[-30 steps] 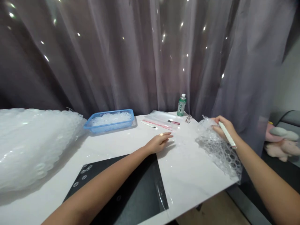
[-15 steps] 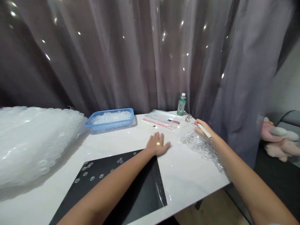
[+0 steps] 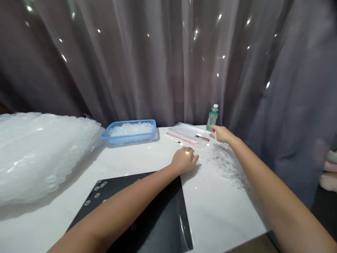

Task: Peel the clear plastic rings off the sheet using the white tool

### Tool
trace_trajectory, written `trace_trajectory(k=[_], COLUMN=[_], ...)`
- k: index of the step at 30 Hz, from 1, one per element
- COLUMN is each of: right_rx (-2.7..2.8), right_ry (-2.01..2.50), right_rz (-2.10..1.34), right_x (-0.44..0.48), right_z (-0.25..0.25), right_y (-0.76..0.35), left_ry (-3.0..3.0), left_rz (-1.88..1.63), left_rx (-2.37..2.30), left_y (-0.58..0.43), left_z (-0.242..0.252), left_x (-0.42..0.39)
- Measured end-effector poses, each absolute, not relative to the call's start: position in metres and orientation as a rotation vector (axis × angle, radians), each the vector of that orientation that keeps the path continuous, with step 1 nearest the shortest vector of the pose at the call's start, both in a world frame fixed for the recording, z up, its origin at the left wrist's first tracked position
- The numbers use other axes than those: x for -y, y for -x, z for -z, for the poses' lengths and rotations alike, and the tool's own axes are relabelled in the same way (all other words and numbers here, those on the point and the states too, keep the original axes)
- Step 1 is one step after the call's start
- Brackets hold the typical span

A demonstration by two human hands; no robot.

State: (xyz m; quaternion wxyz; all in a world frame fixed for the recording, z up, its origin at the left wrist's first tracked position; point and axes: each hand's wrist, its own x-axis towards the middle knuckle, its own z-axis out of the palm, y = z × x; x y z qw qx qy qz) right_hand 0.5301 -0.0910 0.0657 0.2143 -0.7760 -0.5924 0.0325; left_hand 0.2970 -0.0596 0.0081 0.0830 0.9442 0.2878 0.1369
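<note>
My left hand hovers low over the white table, just past the right corner of a black mat. Its fingers are loosely bent, the thumb stands apart, and nothing shows in it. Farther right, my right hand is closed in a pinch in front of a green-labelled bottle. Only a small part of a slim white stick-like tool shows below those fingers. Under my right wrist lies a heap of clear plastic scraps with ring-shaped holes. Small clear rings lie on the mat, partly hidden by my left forearm.
A blue basket of clear pieces stands at the back. A bulky bag of translucent rings fills the left side. Zip bags with red strips and red-handled snips lie near the bottle. A grey curtain hangs behind the table.
My left hand has risen a little from lying flat with spread fingers, and its fingers have bent. My right hand has turned and reached toward the bottle. The view has swung slightly.
</note>
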Motion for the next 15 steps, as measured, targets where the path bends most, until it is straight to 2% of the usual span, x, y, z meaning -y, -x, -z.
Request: trace_trajectory(k=[2,5,9,15], right_rx=[1.695,1.73,1.797,1.794], right_ry=[2.164,2.194,2.154,1.999], right_rz=[-0.169,-0.286,-0.382,-0.452], right_x=[0.058,0.024,-0.002,-0.014], right_z=[-0.043,-0.012,0.01,0.016], right_y=[-0.522,-0.513,-0.513,-0.529], left_ry=[-2.775,-2.718,-2.69,-2.755], left_rz=[-0.208,-0.059,-0.087,-0.217], left_rx=[-1.067,-1.135,-1.112,-0.974], left_y=[-0.291,-0.29,-0.3,-0.303], left_z=[0.001,0.016,0.026,0.025], left_x=[0.034,0.012,0.002,-0.002])
